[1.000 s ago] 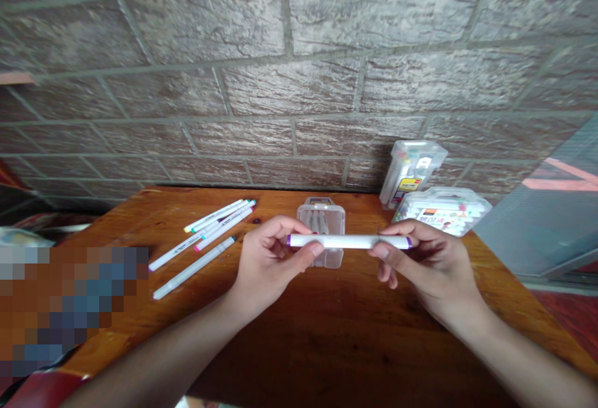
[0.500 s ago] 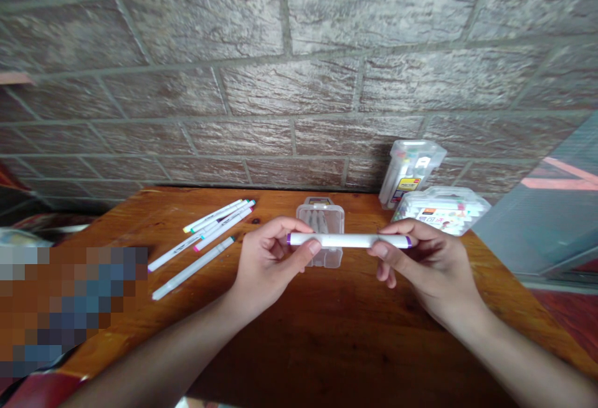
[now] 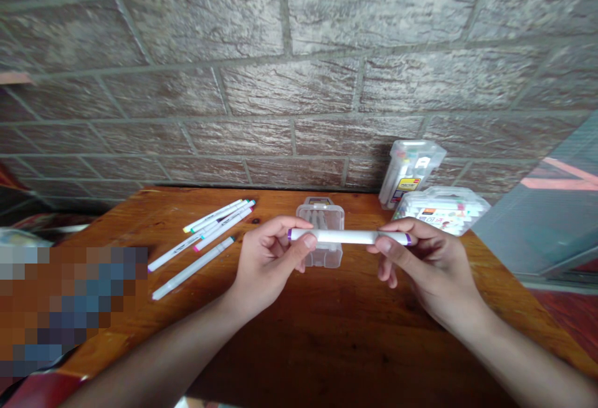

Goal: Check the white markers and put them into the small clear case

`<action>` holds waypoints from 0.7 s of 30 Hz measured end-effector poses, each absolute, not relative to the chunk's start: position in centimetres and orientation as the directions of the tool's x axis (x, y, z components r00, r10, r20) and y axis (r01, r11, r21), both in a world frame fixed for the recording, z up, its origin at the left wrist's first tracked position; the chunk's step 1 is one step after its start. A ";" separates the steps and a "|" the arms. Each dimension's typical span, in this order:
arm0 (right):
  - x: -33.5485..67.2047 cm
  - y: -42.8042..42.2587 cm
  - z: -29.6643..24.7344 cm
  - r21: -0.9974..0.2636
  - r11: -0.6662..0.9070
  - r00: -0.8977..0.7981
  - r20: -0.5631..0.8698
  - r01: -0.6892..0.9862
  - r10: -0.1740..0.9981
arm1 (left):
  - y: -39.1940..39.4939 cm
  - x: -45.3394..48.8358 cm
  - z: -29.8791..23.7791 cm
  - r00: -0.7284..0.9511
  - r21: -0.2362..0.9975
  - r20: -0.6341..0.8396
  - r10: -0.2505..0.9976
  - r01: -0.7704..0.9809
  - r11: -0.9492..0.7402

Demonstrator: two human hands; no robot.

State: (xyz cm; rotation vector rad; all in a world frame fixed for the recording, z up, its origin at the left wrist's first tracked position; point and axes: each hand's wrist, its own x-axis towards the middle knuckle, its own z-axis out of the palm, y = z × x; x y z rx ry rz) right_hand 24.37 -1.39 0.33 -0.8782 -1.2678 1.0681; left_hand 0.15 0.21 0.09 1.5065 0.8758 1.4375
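A white cylindrical marker with purple ends (image 3: pixel 346 237) runs roughly parallel to the brown wooden tabletop (image 3: pixel 327 327)'s far edge, left hand (image 3: pixel 266 258) and right hand (image 3: pixel 434 265) each clamping one end.

Upright clear case (image 3: pixel 405 160): yellow label (image 3: pixel 410 184) with a line of dark lettering, too blurred to read; red patch in its corner, text on that unreadable.
Handled clear case (image 3: pixel 474 208): white label (image 3: pixel 432 217), large purple Chinese characters, middle one looks like 可, the others smeared.
Loose markers (image 3: pixel 177 251): dark print along several barrels, too small.
Middle case (image 3: pixel 331 259): label at far end, illegible.
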 end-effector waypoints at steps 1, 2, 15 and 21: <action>24.4 -1.4 0.3 -0.947 0.291 -0.012 0.296 -0.138 0.955 | 0.2 0.2 0.0 0.097 0.918 0.395 0.914 -0.079 -0.388; 24.4 -1.4 0.3 -0.947 0.289 -0.009 0.293 -0.144 0.956 | 0.3 0.2 0.0 0.101 0.918 0.393 0.914 -0.088 -0.386; 24.6 -1.2 0.2 -0.924 0.287 -0.037 0.306 -0.252 0.951 | 0.8 -0.1 -0.9 0.138 0.896 0.385 0.912 -0.292 -0.334; 24.7 -1.2 0.3 -0.920 0.277 -0.039 0.299 -0.278 0.953 | 0.7 -0.1 -0.8 0.138 0.894 0.373 0.917 -0.317 -0.316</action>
